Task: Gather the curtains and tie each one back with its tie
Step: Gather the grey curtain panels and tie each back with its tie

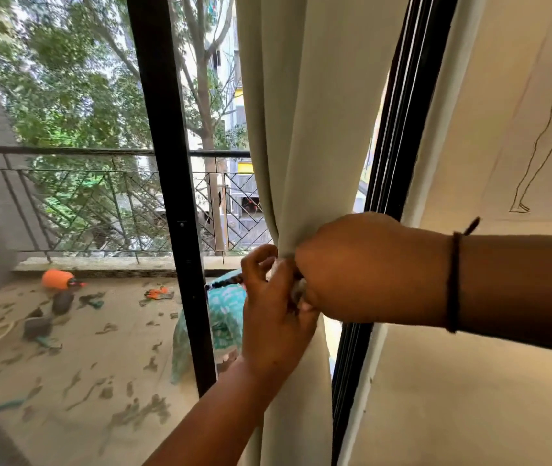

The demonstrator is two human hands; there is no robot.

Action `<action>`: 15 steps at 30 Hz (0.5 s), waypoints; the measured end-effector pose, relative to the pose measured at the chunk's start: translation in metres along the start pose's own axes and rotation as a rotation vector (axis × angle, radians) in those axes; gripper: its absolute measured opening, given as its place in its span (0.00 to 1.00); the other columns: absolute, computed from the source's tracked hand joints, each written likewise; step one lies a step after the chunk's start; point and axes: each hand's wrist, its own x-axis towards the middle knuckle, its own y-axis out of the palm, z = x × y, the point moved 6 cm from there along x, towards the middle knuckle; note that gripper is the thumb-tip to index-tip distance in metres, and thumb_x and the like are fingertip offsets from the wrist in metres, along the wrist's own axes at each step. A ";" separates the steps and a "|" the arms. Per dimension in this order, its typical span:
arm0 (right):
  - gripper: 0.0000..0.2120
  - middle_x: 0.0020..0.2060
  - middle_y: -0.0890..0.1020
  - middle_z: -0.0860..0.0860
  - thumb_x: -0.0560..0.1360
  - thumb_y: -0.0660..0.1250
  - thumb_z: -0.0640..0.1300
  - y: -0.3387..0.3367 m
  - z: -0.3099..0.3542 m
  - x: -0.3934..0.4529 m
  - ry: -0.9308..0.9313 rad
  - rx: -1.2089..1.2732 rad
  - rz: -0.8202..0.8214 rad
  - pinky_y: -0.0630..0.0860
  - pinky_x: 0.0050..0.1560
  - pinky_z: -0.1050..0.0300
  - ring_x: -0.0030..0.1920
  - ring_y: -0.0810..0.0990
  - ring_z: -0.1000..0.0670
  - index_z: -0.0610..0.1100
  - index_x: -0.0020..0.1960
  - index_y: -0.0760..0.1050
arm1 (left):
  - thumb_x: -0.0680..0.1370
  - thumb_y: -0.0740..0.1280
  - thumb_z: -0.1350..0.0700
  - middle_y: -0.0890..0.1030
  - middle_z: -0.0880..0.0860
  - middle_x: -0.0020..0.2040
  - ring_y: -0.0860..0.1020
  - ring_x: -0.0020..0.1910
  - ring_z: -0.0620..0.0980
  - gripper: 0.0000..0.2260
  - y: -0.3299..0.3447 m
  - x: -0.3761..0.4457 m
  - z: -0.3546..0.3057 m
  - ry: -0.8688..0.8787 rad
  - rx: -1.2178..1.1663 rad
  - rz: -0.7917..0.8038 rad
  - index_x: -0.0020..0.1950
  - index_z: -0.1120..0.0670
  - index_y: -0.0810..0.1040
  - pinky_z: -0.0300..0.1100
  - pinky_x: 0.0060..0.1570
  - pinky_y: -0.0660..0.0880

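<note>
Nearest, the left hand [278, 314] comes up from below and the right hand [362, 267] reaches in from the right; they meet at the pinched waist of the curtain [311, 129]. Both sets of fingers are curled tight on the tie [231, 281], a beaded cord whose dark end sticks out to the left of the left hand; the rest is hidden under the hands, so I cannot tell whether it is knotted.

The curtain is gathered into one bunch just beside the dark door frame [399, 129], flaring above and below the grip. The step in hand looks like fastening the tie round this bunch. The next move likely calls for drawing the cord snug and securing it without letting the folds slip.

Beyond the glass lies a balcony floor [100, 364] and a railing [100, 196].
</note>
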 end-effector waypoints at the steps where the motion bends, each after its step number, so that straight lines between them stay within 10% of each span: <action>1: 0.14 0.47 0.81 0.47 0.79 0.56 0.42 0.005 -0.001 0.004 -0.003 -0.040 0.038 0.75 0.51 0.53 0.50 0.79 0.45 0.42 0.35 0.69 | 0.67 0.64 0.50 0.60 0.39 0.56 0.73 0.59 0.53 0.13 0.000 0.001 0.003 -0.006 0.003 0.003 0.52 0.44 0.71 0.45 0.47 0.77; 4: 0.13 0.43 0.79 0.47 0.78 0.54 0.38 0.019 0.000 0.007 -0.044 -0.075 0.152 0.74 0.54 0.51 0.50 0.77 0.44 0.43 0.35 0.67 | 0.67 0.63 0.47 0.61 0.44 0.59 0.74 0.58 0.55 0.13 -0.004 0.006 0.005 0.045 0.130 0.030 0.50 0.45 0.72 0.53 0.46 0.79; 9: 0.14 0.31 0.66 0.51 0.77 0.54 0.38 0.025 -0.001 0.005 -0.220 -0.237 0.215 0.60 0.27 0.60 0.28 0.62 0.52 0.44 0.32 0.62 | 0.69 0.64 0.44 0.64 0.54 0.60 0.80 0.44 0.56 0.11 -0.015 0.015 0.010 0.299 0.362 0.074 0.49 0.45 0.72 0.43 0.38 0.78; 15: 0.06 0.31 0.77 0.50 0.73 0.66 0.43 0.029 -0.005 -0.005 -0.491 -0.472 -0.174 0.42 0.25 0.58 0.29 0.62 0.48 0.42 0.39 0.79 | 0.78 0.56 0.42 0.63 0.57 0.58 0.81 0.42 0.60 0.12 -0.016 0.028 0.021 0.474 0.386 0.151 0.49 0.48 0.72 0.46 0.36 0.79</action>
